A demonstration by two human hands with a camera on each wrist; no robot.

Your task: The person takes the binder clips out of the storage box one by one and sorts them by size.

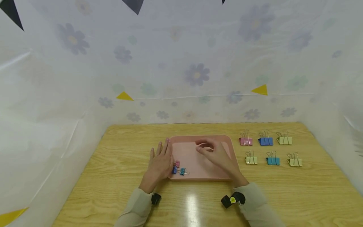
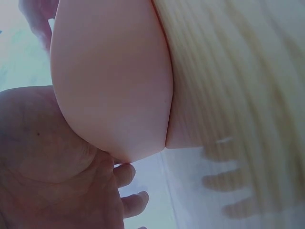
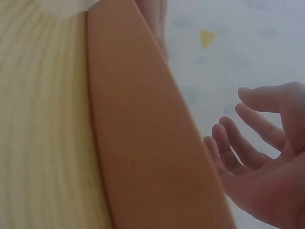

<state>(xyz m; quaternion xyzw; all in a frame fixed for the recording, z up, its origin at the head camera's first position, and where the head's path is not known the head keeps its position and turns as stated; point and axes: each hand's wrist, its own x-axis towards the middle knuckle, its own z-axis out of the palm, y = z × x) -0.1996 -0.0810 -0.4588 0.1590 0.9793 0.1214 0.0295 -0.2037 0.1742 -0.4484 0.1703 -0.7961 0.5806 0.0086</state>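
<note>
A pink tray (image 1: 195, 162) lies on the wooden table. Inside its lower left corner sit small binder clips: a pink one (image 1: 177, 164), a blue one (image 1: 175, 170) and a teal one (image 1: 182, 171). My left hand (image 1: 158, 165) rests on the tray's left rim, its fingers straight. In the left wrist view, the palm (image 2: 47, 162) lies against the tray's outer wall (image 2: 114, 86). Over the right half of the tray hovers my right hand (image 1: 217, 156), fingers loosely bent. The right wrist view shows nothing between that hand's thumb and fingers (image 3: 252, 128).
Right of the tray, larger binder clips stand in two rows: pink (image 1: 246, 141), blue (image 1: 265, 141) and pale green (image 1: 285, 140) behind, pale green (image 1: 251, 160), teal (image 1: 273, 160) and pale yellow-green (image 1: 295, 162) in front. A flowered curtain (image 1: 170, 107) hangs behind the table.
</note>
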